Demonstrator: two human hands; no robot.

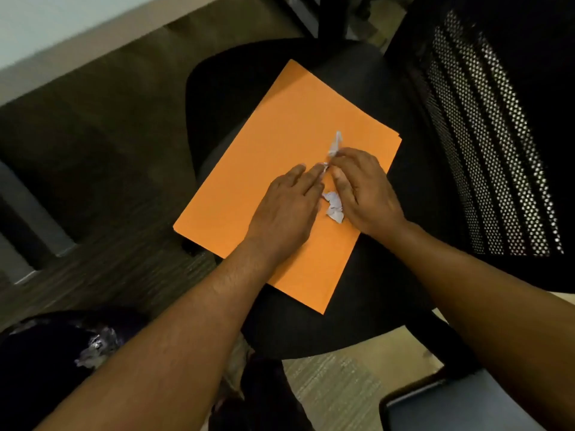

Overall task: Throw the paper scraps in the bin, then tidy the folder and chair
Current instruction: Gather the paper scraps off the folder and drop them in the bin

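Observation:
An orange folder (267,157) lies flat on the black seat of an office chair (357,321). White paper scraps rest on it: a crumpled piece (334,206) between my hands and a thin strip (335,143) standing up just beyond my fingers. My left hand (289,206) lies palm down on the folder, its fingertips touching a small scrap (325,165). My right hand (362,191) is beside it, its fingertips pinching the lower end of the thin strip. The bin (46,368), lined with a black bag, stands at the lower left beside my left forearm.
The chair's black mesh backrest (485,135) rises at the right. Dark carpet (102,144) covers the floor to the left, with a pale wall edge (77,29) at the top left. A dark flat object (435,405) sits at the bottom right.

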